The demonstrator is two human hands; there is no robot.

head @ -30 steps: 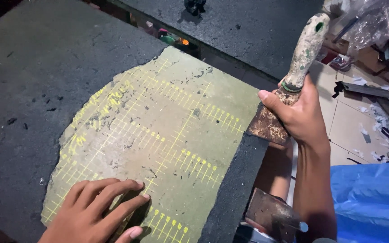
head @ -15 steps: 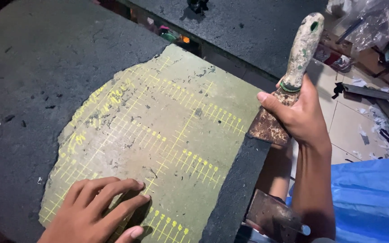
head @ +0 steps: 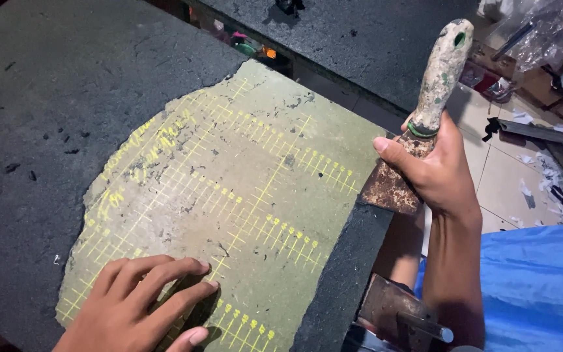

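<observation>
Your right hand [head: 439, 171] has its fingers [head: 395, 151] wrapped tight around the neck of a scraper [head: 418, 124], thumb stretched along the top of the rusty blade [head: 391, 187]. The blade's lower edge touches the right border of the green cutting mat [head: 229, 195], just where the mat meets a strip of dark foam [head: 343, 274]. The scraper's worn, paint-flecked handle [head: 443, 72] rises up and away from the mat, tilted to the right.

Your left hand [head: 135, 313] lies flat on the mat's near corner, fingers [head: 164, 274] spread a little and pressing down on the surface, pinching nothing. The fingertips point toward the mat's right border.

The mat itself is pale green with a yellow grid of lines and marks, scuffed and flecked with dark residue. A dark foam layer [head: 47, 130] covers the area left of and beyond the mat, its torn edge curving round the mat's far and left sides. Small black crumbs lie on that foam, left of the mat.

Right of the mat, below your right wrist, a second rusty metal blade [head: 392, 306] sits near blue cloth [head: 535, 287]. Farther right of the mat is a tiled floor [head: 503, 169] with scattered scraps. Beyond the mat's far edge lies another dark sheet [head: 360, 39].
</observation>
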